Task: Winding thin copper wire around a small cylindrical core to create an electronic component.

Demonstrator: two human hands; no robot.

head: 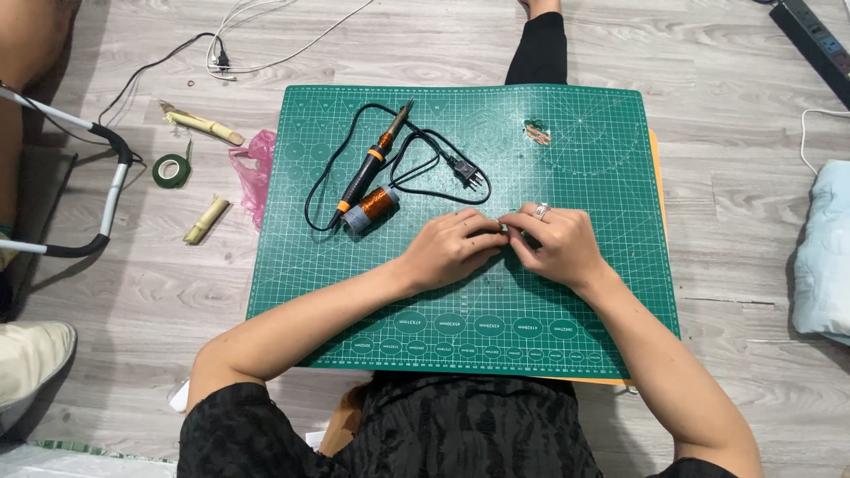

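My left hand point(452, 248) and my right hand point(558, 243) meet fingertip to fingertip over the middle of a green cutting mat point(584, 168). Together they pinch a very small object point(504, 229), too tiny to identify. A ring sits on a finger of my right hand. To the left of my hands lie a black and orange soldering iron point(370, 168) with its black cord and plug point(467, 170), and a spool of copper wire point(372, 207) touching the iron's handle. A small tangle of copper wire point(536, 132) lies farther back on the mat.
On the wooden floor left of the mat lie a roll of green tape point(171, 171), a pink plastic bag point(252, 173) and two bamboo-like sticks point(204, 125). White cables point(243, 35) run at the back. A power strip point(810, 35) and a pale blue cushion point(823, 252) are at the right.
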